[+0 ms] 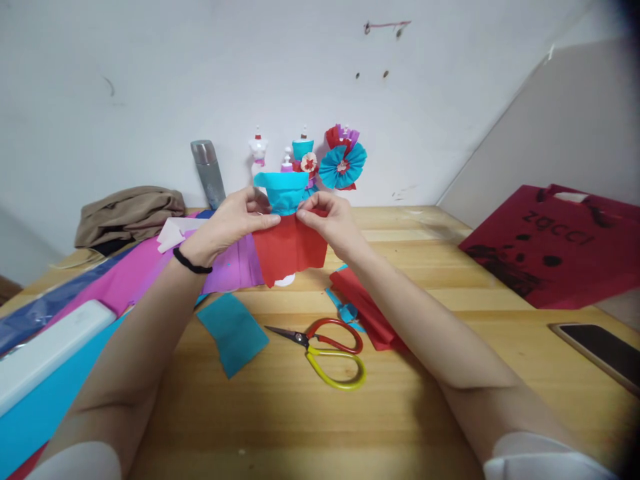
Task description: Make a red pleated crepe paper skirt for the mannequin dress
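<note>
Both my hands pinch the sides of a small dress form, whose white neck knob point(287, 158) shows above a blue crepe paper top point(286, 192). A red crepe paper skirt point(287, 247) hangs below the top, and part of a white round base point(285, 281) shows under it. My left hand point(245, 210) closes at the waist on the left, its fingers partly behind the paper. On the right of the waist, my right hand point(325, 217) pinches where blue meets red. Scissors point(305, 340) with red and yellow handles lie nearer me, beside a blue paper piece point(233, 333).
Several small dressed forms point(303, 148) stand by the wall, near a grey flask point(208, 173) and a brown cloth point(127, 217). Purple paper point(233, 261) and a white case point(55, 353) lie left. Right are red paper point(367, 310), a red bag point(555, 247) and a phone point(605, 353).
</note>
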Tool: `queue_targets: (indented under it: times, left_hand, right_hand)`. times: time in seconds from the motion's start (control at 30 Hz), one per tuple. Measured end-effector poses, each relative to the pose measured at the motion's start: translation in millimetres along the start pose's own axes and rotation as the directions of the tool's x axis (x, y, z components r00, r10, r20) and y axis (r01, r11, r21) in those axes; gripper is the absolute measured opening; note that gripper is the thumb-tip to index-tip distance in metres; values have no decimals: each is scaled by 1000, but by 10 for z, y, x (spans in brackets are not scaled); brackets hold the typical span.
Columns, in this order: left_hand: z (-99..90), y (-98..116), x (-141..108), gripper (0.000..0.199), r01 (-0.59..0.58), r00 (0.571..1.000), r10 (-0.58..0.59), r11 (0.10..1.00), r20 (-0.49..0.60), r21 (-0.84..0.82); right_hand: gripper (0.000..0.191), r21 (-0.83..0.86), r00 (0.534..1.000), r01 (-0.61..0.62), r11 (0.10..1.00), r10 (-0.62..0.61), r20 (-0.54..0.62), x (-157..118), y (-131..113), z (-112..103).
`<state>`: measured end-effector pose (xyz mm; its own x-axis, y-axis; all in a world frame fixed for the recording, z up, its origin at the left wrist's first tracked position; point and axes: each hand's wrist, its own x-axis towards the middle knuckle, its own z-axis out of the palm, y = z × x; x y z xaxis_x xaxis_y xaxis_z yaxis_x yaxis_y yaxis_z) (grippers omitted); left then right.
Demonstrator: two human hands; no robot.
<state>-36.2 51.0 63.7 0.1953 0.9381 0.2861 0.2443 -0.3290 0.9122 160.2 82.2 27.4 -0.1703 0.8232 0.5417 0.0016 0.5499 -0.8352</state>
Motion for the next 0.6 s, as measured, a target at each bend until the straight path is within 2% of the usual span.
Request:
queue_targets:
  times: [0.17,0.3,0.43,0.5,0.6]
  left_hand:
    - [-45,40,8,33,-13,1000,11,996,22,88]
    - [-104,113,-14,30,-11,995,-8,981,95,194]
    - [-139,179,-53,30,-10,985,-44,951,168,309]
    - [-163,224,-75,27,-8,974,-81,921,211,389]
    - [-230,342,-153,27,-35,963,-124,823,239,568]
  right_hand:
    - [19,-73,999,23,997,-20,46,21,-85,-77]
    - [20,-160,998,20,987,-11,60,25,-270,-258]
    - [20,-176,998,26,984,-15,61,16,-428,-450]
    - [20,-199,996,50,979,-34,80,7,-493,-535]
    - [21,-215,993,85,973,-65,101,-27,-606,-625]
